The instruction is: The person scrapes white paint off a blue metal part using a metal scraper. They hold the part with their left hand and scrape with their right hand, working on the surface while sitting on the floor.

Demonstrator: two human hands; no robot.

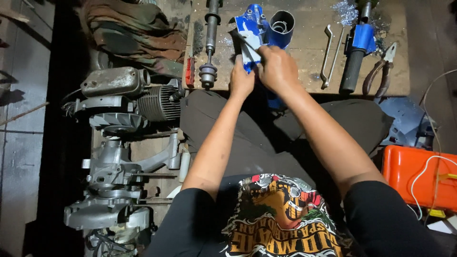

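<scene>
Blue housing (254, 28) pinched in both grips | left hand (241, 81), right hand (277, 69) | steel shaft (210, 43), probably pliers (379, 69) beside

Both hands, left hand (241, 80) and right hand (277, 70), apparently grip the blue metal housing (259, 29) on the wooden bench (304, 62).

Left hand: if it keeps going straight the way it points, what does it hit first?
The left hand points up the picture and already touches the blue-and-white painted metal part on the wooden board. Beyond it likely the blue tube; depth unclear.

Dim scene, overhead light on the workbench (304, 71), deep shadow at left edge, corners dark, focus fairly sharp
</scene>
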